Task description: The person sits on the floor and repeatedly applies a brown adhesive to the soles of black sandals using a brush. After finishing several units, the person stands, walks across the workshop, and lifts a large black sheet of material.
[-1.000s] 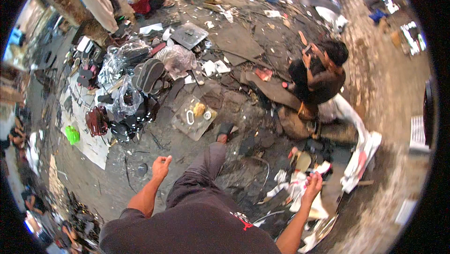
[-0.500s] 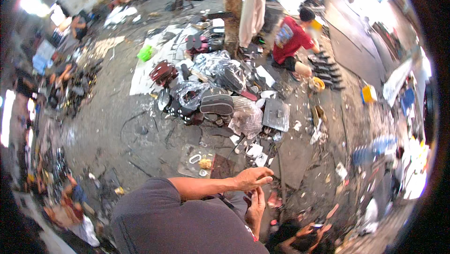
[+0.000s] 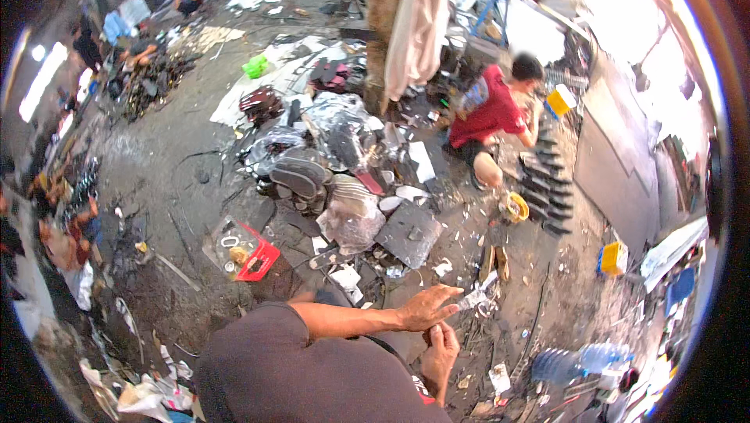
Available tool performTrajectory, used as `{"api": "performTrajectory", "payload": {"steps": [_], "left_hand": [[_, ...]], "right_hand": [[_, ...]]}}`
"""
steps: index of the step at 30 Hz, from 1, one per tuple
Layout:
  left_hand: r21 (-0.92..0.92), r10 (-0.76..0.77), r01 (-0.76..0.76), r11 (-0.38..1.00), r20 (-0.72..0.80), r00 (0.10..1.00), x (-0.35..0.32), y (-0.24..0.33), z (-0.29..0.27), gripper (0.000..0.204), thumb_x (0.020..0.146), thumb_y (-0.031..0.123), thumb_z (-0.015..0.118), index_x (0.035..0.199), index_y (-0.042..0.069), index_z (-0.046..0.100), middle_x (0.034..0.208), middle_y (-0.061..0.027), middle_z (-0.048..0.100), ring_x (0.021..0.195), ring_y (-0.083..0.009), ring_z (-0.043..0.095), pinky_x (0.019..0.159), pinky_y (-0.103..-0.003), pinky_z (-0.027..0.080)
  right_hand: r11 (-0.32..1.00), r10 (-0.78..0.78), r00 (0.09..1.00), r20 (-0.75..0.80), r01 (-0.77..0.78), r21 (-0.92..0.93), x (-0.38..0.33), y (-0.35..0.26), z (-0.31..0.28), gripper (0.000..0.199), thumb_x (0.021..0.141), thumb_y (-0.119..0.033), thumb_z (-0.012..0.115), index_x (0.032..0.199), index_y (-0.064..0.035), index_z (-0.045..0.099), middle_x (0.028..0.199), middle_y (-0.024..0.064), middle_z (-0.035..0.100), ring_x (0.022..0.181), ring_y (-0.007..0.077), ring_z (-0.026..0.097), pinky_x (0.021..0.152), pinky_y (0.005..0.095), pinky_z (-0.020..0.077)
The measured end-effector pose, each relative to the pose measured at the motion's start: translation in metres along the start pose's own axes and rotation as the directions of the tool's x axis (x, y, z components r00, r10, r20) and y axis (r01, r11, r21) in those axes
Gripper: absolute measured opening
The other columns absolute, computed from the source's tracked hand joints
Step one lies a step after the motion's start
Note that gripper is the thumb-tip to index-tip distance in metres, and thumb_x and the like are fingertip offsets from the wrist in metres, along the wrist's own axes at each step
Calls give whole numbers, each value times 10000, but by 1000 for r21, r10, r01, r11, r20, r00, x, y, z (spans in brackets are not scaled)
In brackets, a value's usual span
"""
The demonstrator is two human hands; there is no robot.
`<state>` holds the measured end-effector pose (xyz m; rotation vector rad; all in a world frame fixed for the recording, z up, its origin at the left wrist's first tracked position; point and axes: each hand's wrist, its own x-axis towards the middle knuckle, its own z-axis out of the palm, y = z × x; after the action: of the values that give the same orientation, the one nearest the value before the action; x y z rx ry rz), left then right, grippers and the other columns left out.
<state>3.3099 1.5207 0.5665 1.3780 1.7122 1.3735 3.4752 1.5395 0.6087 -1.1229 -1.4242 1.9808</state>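
Note:
My left hand [image 3: 428, 308] reaches across in front of me, fingers stretched out and thumb apart, with nothing visible in its grasp. Just below it is my right hand [image 3: 440, 354], its fingers curled and pinched together by the left palm. Whatever the right fingers hold, if anything, is too small or hidden to make out. Beyond the hands lies a flat dark grey sheet [image 3: 409, 234] beside a clear plastic bag [image 3: 348, 224] with pale contents. A dark shoe sole [image 3: 298, 174] rests on the heap behind them.
A person in a red shirt [image 3: 491, 107] crouches at the right beside rows of dark shoe pieces [image 3: 544, 185] and a yellow tub [image 3: 516, 207]. A post [image 3: 385, 28] stands behind the heap. Large plastic bottles [image 3: 582, 362] lie at lower right; a red-edged clear sheet [image 3: 262, 259] lies left.
My view has swung, shifting the heap left and downward. My right fingers have gone from stretched to curled, while the left stays stretched out. The red-shirted person's hand is now near their head.

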Motion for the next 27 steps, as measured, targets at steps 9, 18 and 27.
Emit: {"api": "performTrajectory", "payload": {"steps": [9,18,27], "left_hand": [[-17,-196,207,978,252,948,162,33,155,415,984,369,569,1268,71,621,1208,-168,645,1124,-298,636,972,-410,488],[484,-610,403,777,418,673,404,-55,356,437,907,377,626,1188,44,654,1212,-198,673,1091,-327,667,925,-428,511],[-21,-244,431,902,799,550,672,88,670,378,1032,270,568,1359,81,561,1243,-61,646,1090,-152,630,913,-299,489]], "right_hand": [[994,111,984,-138,-111,14,85,-87,-248,165,979,-131,641,1077,0,659,909,63,684,721,105,586,676,246,504],[957,257,621,-741,-271,105,28,126,-737,89,975,-98,547,936,-54,613,740,89,662,497,164,580,427,306,478],[767,635,-117,-764,-23,641,-50,140,-739,275,957,-132,520,698,-90,600,596,16,558,466,129,511,414,301,378]]}}
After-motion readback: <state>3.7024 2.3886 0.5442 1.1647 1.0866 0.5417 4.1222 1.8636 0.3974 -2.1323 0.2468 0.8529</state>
